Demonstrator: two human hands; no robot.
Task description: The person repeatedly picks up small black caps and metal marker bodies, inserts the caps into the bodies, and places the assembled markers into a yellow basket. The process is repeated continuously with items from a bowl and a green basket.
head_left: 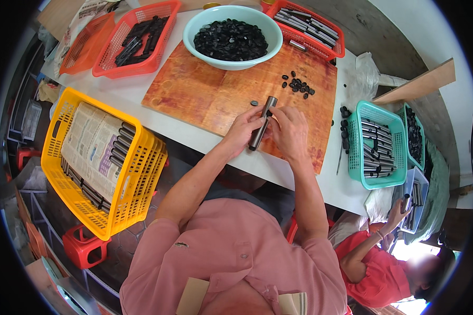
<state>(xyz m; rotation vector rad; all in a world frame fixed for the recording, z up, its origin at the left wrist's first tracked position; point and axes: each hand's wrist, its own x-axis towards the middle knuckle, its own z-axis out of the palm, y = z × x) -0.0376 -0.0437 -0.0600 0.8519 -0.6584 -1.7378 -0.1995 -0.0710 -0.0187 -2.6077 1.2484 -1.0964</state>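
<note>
Currently, one dark metal tube (257, 135) is in the person's two hands, tilted above the near edge of a stained wooden board (210, 92). The left hand (242, 130) is closed around the tube; the right hand (289, 128) has its bent fingertips pressed to the tube's side, where a small black piece partly shows.

Just past the hands, one black cap (254, 103) lies alone on the board, and farther right is a loose cluster of caps (298, 85), roughly fifteen, some touching. The board rests on one white tabletop (236, 156).

To the left stands one yellow basket (100, 105), holding rows of dark tubes and newspaper (92, 147). To the right are two green baskets: the larger (355, 152) holds many shiny tubes, too heaped to count, the narrower (418, 164) small black parts. Beside them, one pale blue bin (424, 181) holds more tubes, and a co-worker's hand (398, 214) grasps one tube there.

Along the far side are one pale blue bowl (231, 64), filled with countless black caps, one red basket (134, 69) of black parts, one orange basket (92, 63) next to it, and another red basket (336, 50) of silvery tubes.
</note>
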